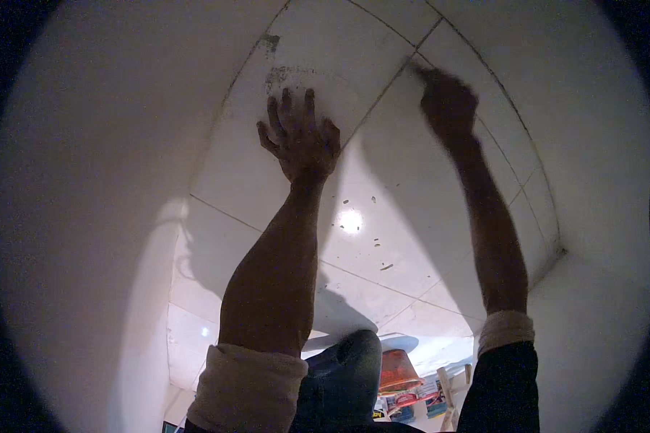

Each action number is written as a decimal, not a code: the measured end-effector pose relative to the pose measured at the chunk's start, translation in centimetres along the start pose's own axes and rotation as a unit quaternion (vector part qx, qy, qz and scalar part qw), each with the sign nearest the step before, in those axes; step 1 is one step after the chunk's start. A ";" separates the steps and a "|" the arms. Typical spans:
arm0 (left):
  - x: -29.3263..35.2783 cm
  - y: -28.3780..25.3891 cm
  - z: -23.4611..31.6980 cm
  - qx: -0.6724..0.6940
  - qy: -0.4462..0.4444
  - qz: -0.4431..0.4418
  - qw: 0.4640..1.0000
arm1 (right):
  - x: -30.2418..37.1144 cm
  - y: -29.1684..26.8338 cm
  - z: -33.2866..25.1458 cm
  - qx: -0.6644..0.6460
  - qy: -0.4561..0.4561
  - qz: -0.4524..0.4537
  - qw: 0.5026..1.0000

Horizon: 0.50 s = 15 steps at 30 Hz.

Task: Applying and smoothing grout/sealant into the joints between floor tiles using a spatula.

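On the tiled wall (383, 216), left hand (301, 141) flat, right hand (448, 105) at the joint.

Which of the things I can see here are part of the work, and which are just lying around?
Part of the work:
left hand, flat on the white tiles
right hand, at a tile joint

Lying about:
orange bucket
colourful packets

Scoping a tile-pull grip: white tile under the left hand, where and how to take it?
Probably by its face, square-on. The white tile sits flush with its neighbours, thin dark joints between them, no edge showing to pinch. The left hand lies flat on its lower part, fingers spread; a flat grip there suits.
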<state>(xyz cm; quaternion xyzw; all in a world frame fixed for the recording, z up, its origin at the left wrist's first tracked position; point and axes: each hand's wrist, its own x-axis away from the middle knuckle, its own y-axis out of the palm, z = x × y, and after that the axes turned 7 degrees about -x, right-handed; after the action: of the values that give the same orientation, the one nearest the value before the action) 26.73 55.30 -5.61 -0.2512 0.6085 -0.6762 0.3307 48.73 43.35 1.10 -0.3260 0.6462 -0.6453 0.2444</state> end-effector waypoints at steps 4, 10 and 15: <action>-0.3 -0.2 0.1 -0.004 0.006 0.004 1.000 | 5.2 -0.8 -3.9 -0.117 -0.090 -0.142 0.979; 0.1 0.0 0.0 0.000 0.007 0.016 1.000 | 1.4 0.4 -0.5 -0.028 -0.006 0.084 0.996; -0.1 -0.1 0.0 -0.003 0.015 0.044 0.999 | 7.9 0.1 -4.3 -0.178 -0.037 -0.125 0.976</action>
<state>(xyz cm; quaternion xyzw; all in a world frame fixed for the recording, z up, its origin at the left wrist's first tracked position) 26.79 55.42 -5.56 -0.2151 0.6258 -0.6628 0.3505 40.29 40.45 2.04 -0.4655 0.6954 -0.5332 0.1239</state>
